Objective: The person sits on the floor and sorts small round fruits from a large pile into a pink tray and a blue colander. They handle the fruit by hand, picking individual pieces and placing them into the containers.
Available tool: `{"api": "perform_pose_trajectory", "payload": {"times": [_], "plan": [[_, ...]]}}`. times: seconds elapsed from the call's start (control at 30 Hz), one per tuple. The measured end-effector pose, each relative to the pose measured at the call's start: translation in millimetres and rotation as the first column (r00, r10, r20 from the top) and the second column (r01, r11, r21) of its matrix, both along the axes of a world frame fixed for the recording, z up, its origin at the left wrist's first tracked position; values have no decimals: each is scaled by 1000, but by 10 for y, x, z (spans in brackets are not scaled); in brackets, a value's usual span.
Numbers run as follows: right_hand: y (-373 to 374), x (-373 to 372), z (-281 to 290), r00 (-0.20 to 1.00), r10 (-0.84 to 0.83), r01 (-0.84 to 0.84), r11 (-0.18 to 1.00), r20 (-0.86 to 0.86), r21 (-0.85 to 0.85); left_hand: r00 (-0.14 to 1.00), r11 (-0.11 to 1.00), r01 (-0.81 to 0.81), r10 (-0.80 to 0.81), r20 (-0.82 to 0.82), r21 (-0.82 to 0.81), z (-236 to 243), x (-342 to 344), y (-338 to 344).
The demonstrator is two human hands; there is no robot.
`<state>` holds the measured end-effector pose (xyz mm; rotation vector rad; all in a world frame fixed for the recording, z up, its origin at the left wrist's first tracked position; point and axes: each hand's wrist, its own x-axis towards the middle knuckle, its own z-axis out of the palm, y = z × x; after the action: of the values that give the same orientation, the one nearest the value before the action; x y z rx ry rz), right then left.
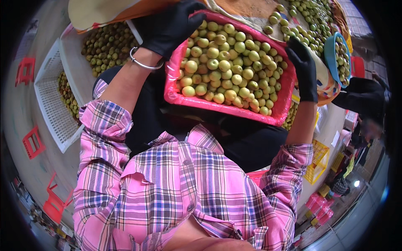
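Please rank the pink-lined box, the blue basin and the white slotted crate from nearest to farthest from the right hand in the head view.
From the right hand:
1. Pink-lined box: immediately left, at the fingers.
2. Blue basin: a little to the right.
3. White slotted crate: far over on the left side.

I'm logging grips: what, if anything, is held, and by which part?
The pink crate, apparently by its rim: the left hand at the far left corner, the right hand near the far right corner. Contact is partly hidden.
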<state>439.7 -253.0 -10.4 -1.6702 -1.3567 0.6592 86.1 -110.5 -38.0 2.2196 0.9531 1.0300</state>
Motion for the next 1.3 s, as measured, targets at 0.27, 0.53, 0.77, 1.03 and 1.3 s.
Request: {"api": "perform_pose_trajectory", "payload": {"times": [0.27,0.53,0.77,1.03,1.3], "plan": [[-610,-77,-388,985,-169,163,979,-38,-118,973,987,156,-148,-174,31,-146,189,-41],[-576,-284,-299,986,-139,139,990,90,8,863,846,457,-346,-369,274,-119,213,-273],[-663,-82,-379,989,-138,138,990,50,14,743,806,534,-304,-597,254,-23,190,-519],[-302,-487,-298,929,-17,-104,947,370,303,437,867,413,-457,-775,-278,343,-93,-733],[423,-1290,-474,600,215,-574,786,771,228,909,924,364,-326,-261,115,43,248,-34]]}}
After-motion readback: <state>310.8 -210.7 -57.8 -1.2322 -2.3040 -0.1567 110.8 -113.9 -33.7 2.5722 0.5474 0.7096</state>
